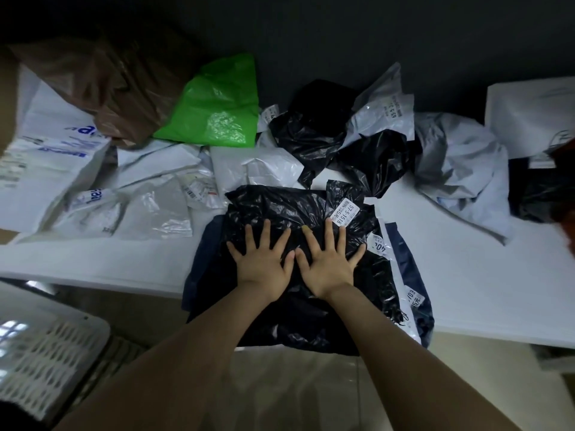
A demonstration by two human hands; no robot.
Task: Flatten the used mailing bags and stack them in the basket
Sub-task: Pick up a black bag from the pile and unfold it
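While both palms lie flat on it, the black mailing bag [280, 206] sits on top of a small pile at the near edge of the white tabletop [466, 275], its lower part hanging over that edge. The left hand [264, 262] and the right hand [328, 262] press down side by side on the middle of the bag, fingers straight and spread wide, thumbs almost touching, gripping nothing. A white printed label [345, 212] is stuck to the bag just beyond the right hand's fingertips. Under the black bag, navy and white bags [401, 253] show along the pile's right side, with a dark blue edge showing on the left. Farther back on the tabletop lie unflattened bags: crumpled black bags [311, 132] beyond the pile, a green bag [217, 104] behind them to the left, a brown bag [109, 88] further left, white printed bags [46, 150] along the left side, and a rumpled grey bag [460, 163] to the right. The white lattice basket [56, 346] stands below the tabletop at the lower left, well apart from the hands.
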